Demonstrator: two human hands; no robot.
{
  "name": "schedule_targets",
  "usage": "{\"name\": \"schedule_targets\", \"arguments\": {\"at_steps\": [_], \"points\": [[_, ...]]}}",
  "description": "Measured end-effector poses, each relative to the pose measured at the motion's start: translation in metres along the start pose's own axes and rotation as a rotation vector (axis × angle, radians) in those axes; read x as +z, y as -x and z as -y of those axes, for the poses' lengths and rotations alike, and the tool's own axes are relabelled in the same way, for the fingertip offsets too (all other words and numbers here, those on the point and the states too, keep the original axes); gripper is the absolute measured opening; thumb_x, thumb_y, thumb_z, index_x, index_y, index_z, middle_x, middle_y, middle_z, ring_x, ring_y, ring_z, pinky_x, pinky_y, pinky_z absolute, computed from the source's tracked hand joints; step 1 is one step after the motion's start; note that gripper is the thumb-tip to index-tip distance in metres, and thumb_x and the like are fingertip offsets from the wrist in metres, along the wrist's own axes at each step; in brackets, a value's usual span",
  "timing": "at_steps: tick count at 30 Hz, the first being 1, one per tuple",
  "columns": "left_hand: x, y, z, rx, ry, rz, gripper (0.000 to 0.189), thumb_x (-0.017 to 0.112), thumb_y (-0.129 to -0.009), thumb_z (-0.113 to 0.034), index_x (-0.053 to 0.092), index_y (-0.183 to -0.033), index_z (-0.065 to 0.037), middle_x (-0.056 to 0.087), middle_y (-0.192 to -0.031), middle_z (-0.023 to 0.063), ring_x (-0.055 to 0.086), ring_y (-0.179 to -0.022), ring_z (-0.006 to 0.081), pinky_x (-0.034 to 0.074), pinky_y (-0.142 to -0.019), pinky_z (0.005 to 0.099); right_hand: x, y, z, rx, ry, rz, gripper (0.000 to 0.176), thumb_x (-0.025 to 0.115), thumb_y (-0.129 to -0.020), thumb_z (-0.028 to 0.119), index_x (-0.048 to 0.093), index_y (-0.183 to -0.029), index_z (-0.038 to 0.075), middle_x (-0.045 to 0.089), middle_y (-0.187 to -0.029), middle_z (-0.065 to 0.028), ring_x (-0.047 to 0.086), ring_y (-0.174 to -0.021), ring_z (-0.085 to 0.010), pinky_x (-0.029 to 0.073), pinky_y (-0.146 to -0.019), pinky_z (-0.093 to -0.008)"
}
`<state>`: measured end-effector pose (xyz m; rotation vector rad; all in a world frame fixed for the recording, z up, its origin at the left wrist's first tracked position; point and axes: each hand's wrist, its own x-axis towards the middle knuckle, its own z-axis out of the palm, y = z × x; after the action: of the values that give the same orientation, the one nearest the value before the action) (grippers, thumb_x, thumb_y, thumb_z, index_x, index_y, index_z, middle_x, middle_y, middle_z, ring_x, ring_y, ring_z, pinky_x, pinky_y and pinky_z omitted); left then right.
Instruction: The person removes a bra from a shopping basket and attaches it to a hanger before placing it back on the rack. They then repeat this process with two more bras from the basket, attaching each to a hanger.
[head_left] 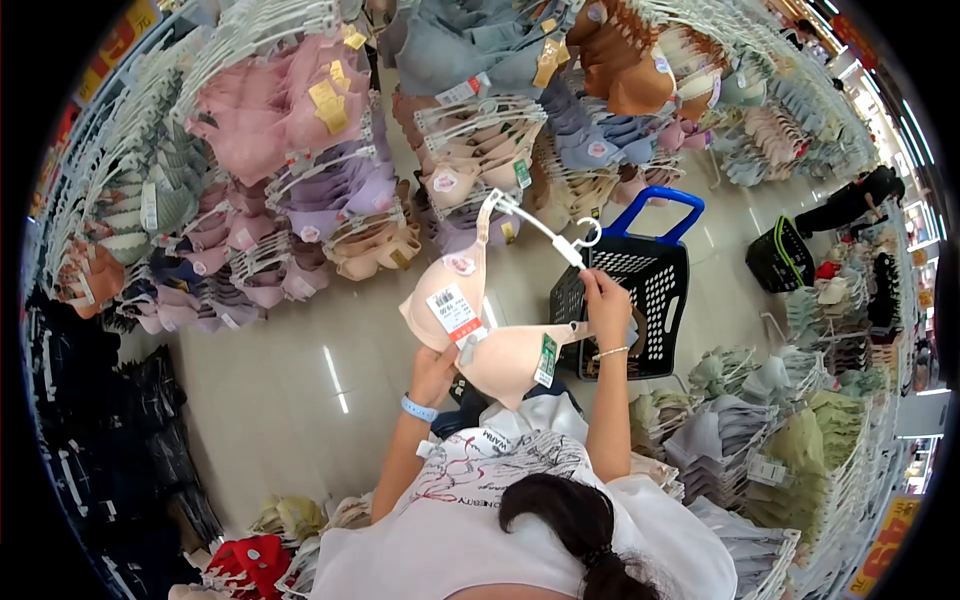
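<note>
A pale peach bra (502,362) hangs from a white plastic hanger (535,226) in front of my chest, tilted with one cup higher at the left. My right hand (606,305), a bracelet at its wrist, is closed on the hanger's right end, just below the hook. My left hand (434,374), with a light blue band on the wrist, grips the bra's lower edge between the cups. A white and red price tag (453,312) lies over the left cup. On the right cup hangs a green tag (546,360).
A black shopping basket (655,300) with a blue handle stands on the floor just beyond my right hand. Racks of hanging bras (275,105) line the far side, and more bras (825,440) hang at the right. Another person (850,205) stands beside a black-and-green basket (780,258).
</note>
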<state>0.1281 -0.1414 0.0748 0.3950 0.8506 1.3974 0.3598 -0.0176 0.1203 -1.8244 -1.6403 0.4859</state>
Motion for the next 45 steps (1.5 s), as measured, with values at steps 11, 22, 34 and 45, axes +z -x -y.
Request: {"name": "schedule_targets", "arguments": {"at_steps": [11,22,34,45], "points": [[-0.062,-0.046,0.046,-0.33,-0.099,-0.435,0.026,0.043,-0.084,-0.014,0.042,-0.109,-0.005,0.052,-0.107,0.01,0.049,-0.101,0.0188,0.04,-0.08,0.0285,0.051,-0.068,-0.011,-0.217,0.159,0.16,0.024,0.053,-0.076,0.033,0.063,-0.078,0.012,0.058,-0.066,-0.0116,0.056,-0.062,-0.0297,0.043,-0.054,-0.0371],[-0.038,-0.115,0.018,-0.078,-0.053,-0.54,0.024,0.04,-0.084,-0.017,0.047,-0.103,-0.004,0.055,-0.095,0.01,0.054,-0.083,0.0168,0.043,-0.07,0.0246,0.109,-0.253,0.018,-0.704,0.167,0.215,0.02,0.052,-0.076,0.03,0.057,-0.074,0.011,0.058,-0.069,-0.0081,0.056,-0.062,-0.0267,0.042,-0.051,-0.0367],[-0.052,-0.1,0.031,0.099,0.174,-0.938,0.028,0.046,-0.081,-0.025,0.049,-0.104,-0.009,0.056,-0.094,0.0049,0.052,-0.083,0.0136,0.04,-0.07,0.0238,0.191,-0.35,0.034,-0.908,0.107,0.397,0.02,0.051,-0.078,0.028,0.059,-0.086,0.012,0.06,-0.081,-0.0094,0.055,-0.072,-0.031,0.045,-0.06,-0.0371],[-0.066,-0.1,0.027,0.089,0.138,-0.865,0.032,0.044,-0.082,-0.027,0.047,-0.106,-0.006,0.053,-0.098,0.0049,0.05,-0.082,0.0139,0.04,-0.069,0.0249,0.219,-0.342,0.049,-0.798,0.112,-0.152,0.043,0.064,-0.065,0.025,0.049,-0.1,0.004,0.051,-0.099,-0.0128,0.045,-0.096,-0.029,0.031,-0.082,-0.0419]]}}
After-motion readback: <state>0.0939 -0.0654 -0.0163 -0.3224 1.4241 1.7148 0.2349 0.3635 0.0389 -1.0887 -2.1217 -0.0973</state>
